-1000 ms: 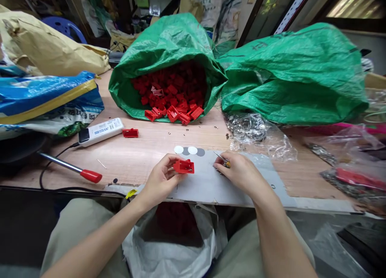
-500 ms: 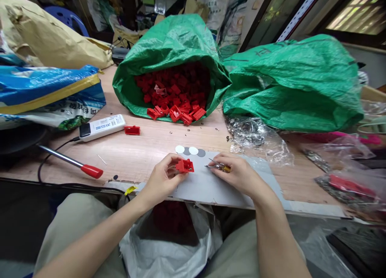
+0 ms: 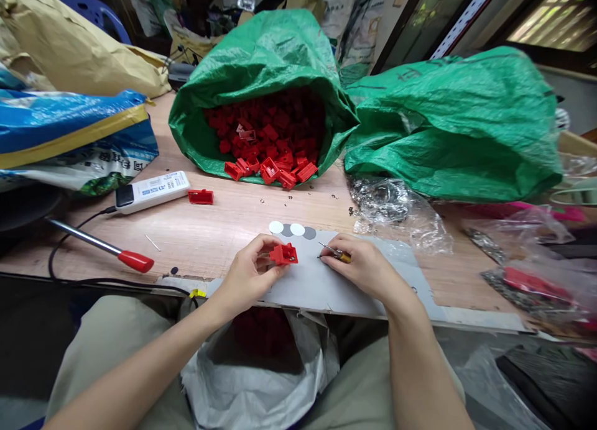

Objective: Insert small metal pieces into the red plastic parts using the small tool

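Observation:
My left hand [image 3: 254,271] grips a red plastic housing [image 3: 284,254] between thumb and fingers, its open hollow side showing. The housing is held just above a grey sheet [image 3: 308,287] at the table's front edge. Closed around a small screwdriver [image 3: 344,256] with a yellowish handle is my right hand [image 3: 361,265]; the thin metal shaft points left toward the housing without touching it. A tiny dark bit shows at the right fingertips, too small to name. Many more red housings [image 3: 270,141] fill a green woven sack [image 3: 261,51] lying open at the back.
Another green sack [image 3: 457,125] and clear bags of small metal parts [image 3: 392,200] lie right. To the left are a white device [image 3: 152,191] with a cable, one loose red housing [image 3: 200,197] and a red-tipped lever [image 3: 135,261]. A white sack [image 3: 252,393] hangs open below the edge.
The view has shifted slightly. Both hands keep their holds; the right hand's screwdriver has turned a little, and the gap to the red housing stays about the same.

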A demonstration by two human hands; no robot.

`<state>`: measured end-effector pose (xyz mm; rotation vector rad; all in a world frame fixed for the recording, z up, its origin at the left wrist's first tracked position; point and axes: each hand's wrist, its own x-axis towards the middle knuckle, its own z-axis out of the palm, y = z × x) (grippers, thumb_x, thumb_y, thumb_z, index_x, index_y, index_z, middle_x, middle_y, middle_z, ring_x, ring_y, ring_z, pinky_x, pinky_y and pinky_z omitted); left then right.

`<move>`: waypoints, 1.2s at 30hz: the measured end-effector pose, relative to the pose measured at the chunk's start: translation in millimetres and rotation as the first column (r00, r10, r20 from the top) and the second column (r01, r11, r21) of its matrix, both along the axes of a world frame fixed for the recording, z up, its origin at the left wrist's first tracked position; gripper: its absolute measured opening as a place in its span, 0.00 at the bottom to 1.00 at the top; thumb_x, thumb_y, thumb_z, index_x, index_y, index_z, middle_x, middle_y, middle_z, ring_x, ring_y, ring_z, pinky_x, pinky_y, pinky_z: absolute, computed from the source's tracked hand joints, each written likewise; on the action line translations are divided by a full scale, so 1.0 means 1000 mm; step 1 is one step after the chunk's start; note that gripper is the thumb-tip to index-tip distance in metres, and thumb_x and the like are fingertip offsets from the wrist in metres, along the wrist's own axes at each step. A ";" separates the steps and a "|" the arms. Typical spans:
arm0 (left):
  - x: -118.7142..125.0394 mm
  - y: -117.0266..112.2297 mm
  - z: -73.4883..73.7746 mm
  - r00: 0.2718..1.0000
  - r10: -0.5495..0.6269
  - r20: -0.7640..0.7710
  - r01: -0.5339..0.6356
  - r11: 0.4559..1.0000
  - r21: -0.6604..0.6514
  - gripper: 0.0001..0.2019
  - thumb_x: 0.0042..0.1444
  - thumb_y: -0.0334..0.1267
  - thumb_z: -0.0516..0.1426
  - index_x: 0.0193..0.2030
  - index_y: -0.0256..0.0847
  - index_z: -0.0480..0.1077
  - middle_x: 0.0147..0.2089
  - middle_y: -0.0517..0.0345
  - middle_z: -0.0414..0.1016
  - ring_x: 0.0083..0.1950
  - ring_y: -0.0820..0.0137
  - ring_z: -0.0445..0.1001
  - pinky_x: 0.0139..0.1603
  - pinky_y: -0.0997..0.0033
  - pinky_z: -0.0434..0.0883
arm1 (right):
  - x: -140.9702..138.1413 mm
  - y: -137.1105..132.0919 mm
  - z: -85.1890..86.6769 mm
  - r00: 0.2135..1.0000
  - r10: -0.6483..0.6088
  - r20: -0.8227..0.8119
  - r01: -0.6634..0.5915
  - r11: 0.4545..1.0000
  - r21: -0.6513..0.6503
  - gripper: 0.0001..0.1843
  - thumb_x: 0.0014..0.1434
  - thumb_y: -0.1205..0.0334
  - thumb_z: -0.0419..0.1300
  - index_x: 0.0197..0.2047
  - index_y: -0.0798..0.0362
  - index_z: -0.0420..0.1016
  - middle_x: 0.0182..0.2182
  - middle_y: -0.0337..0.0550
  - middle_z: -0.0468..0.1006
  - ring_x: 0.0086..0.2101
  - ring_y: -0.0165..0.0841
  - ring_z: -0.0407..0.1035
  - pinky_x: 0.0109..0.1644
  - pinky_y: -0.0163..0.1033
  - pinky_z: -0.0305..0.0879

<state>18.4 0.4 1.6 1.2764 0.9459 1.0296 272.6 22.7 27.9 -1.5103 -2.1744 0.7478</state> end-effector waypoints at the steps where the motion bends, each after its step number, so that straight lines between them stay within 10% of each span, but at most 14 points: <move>1: 0.000 0.000 0.000 1.000 -0.001 0.004 0.001 1.000 0.002 0.13 0.58 0.36 0.64 0.48 0.41 0.69 0.49 0.53 0.77 0.52 0.66 0.77 0.54 0.69 0.74 | -0.001 0.000 0.000 1.000 0.000 0.005 0.000 1.000 0.002 0.07 0.61 0.63 0.59 0.35 0.51 0.79 0.37 0.45 0.80 0.37 0.37 0.74 0.42 0.41 0.67; 14: 0.002 -0.001 0.001 0.999 -0.010 -0.053 0.014 0.998 0.068 0.09 0.58 0.37 0.63 0.44 0.40 0.73 0.47 0.54 0.77 0.47 0.67 0.78 0.51 0.71 0.74 | -0.046 -0.006 0.006 0.909 -0.192 -0.370 0.085 0.955 -0.286 0.12 0.57 0.53 0.63 0.38 0.52 0.80 0.33 0.41 0.79 0.32 0.34 0.69 0.35 0.37 0.62; 36: 0.001 -0.001 -0.006 0.990 -0.087 -0.113 0.100 0.989 0.106 0.09 0.58 0.33 0.62 0.47 0.41 0.75 0.48 0.54 0.79 0.50 0.65 0.79 0.54 0.69 0.74 | -0.050 -0.006 0.002 0.881 -0.270 -0.388 0.078 0.893 -0.443 0.19 0.51 0.53 0.67 0.44 0.54 0.75 0.27 0.36 0.73 0.29 0.30 0.63 0.34 0.36 0.57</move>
